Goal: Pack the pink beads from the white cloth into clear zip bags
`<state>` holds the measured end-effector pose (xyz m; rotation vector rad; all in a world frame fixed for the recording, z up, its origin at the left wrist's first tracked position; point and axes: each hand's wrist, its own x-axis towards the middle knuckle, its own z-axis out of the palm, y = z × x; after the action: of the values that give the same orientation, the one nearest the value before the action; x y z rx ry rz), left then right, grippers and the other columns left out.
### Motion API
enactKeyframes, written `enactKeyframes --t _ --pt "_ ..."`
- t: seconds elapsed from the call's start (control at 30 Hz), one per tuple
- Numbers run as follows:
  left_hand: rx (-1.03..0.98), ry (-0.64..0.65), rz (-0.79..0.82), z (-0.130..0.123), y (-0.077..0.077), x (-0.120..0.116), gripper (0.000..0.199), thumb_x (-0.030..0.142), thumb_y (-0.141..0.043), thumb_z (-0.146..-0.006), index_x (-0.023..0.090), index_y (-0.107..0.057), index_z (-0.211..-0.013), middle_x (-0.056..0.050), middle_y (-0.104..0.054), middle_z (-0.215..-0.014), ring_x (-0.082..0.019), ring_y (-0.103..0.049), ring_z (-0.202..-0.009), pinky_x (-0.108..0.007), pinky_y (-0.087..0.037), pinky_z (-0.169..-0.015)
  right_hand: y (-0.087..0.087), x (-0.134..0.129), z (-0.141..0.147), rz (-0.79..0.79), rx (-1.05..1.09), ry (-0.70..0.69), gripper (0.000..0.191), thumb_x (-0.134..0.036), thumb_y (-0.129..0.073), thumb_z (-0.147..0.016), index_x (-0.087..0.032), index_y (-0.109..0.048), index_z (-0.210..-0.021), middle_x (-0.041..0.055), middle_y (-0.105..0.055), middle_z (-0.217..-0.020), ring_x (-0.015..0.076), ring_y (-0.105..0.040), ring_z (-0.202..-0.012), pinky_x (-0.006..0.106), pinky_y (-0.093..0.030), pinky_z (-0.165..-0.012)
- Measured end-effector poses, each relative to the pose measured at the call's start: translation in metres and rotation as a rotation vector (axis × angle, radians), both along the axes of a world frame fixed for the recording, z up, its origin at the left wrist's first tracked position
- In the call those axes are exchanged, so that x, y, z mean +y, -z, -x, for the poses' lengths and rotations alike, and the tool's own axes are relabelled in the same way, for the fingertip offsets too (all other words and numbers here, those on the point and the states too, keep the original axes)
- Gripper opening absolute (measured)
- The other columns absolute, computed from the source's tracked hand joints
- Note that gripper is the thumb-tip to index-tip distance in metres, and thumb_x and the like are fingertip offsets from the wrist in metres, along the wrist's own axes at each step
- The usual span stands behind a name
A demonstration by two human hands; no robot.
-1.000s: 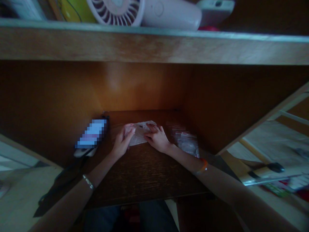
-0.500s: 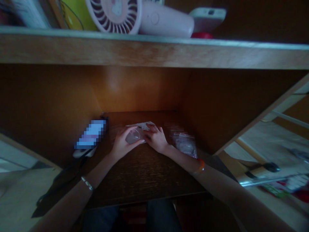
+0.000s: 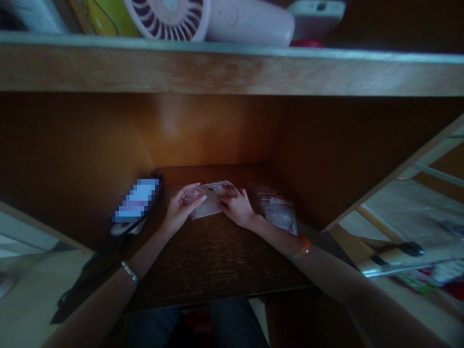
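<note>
Two bare hands at a thin pale sheet [image 3: 210,207] on the dark wooden bench [image 3: 203,263].
The sheet lies at the clock's centre. At nine o'clock the left hand [image 3: 177,205] curls thumb and fingers round a clear piece [image 3: 192,195], its shape hard to make out; at three o'clock the right hand [image 3: 238,209] rests bent fingers on the sheet, and whether they pinch it I cannot tell. Clear plastic bags [image 3: 280,216] lie beyond, toward three; a device with a blurred screen [image 3: 139,199] sits farther out at nine, and a pale handheld fan [image 3: 250,20] on the shelf [image 3: 232,71] at twelve.
</note>
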<state>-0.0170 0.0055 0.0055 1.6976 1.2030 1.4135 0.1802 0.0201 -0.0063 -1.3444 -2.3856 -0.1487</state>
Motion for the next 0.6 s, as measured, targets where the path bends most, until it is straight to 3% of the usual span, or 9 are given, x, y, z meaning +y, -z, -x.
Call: enactKeyframes --t 0.13,0.27,0.43,0.6 --pt "-0.011 0.004 -0.001 -0.0007 -0.0005 0.0001 0.041 0.038 -0.069 -0.071 0.02 -0.061 -0.107 -0.002 -0.065 -0.09 -0.017 -0.06 -0.084 -0.029 -0.048 -0.076 -0.0002 0.0016 -0.0011 -0.002 0.025 -0.019 0.019 -0.025 -0.052 -0.087 -0.025 -0.071 -0.088 0.0044 -0.057 -0.125 0.0246 -0.044 -0.118 0.042 -0.031 -0.092" --pt "-0.005 0.009 -0.003 -0.003 -0.0044 -0.0036 0.04 0.036 -0.07 -0.07 0.02 -0.061 -0.106 -0.002 -0.066 -0.088 -0.017 -0.061 -0.081 -0.028 -0.05 -0.073 0.0004 0.0014 -0.0007 -0.033 0.038 0.02 0.018 -0.027 -0.054 -0.086 -0.024 -0.07 -0.092 0.0061 -0.056 -0.126 0.0257 -0.046 -0.116 0.042 -0.032 -0.089" --pt "0.035 0.032 0.034 -0.0061 -0.0062 -0.009 0.044 0.038 -0.069 -0.071 0.02 -0.058 -0.11 -0.003 -0.065 -0.086 -0.016 -0.062 -0.066 -0.026 -0.05 -0.053 0.0026 0.0029 -0.0019 -0.017 0.039 0.046 0.018 -0.027 -0.054 -0.086 -0.025 -0.072 -0.084 0.0058 -0.061 -0.119 0.0254 -0.049 -0.112 0.043 -0.031 -0.088" --pt "0.276 0.001 -0.183 -0.0051 0.0002 -0.0078 0.049 0.041 -0.073 -0.067 0.022 -0.058 -0.11 -0.005 -0.066 -0.101 -0.021 -0.062 -0.091 -0.038 -0.05 -0.083 0.0047 0.0038 -0.0019 -0.023 0.123 0.028 0.014 -0.025 -0.057 -0.084 -0.027 -0.072 -0.084 0.0015 -0.064 -0.112 0.022 -0.052 -0.109 0.039 -0.032 -0.088"
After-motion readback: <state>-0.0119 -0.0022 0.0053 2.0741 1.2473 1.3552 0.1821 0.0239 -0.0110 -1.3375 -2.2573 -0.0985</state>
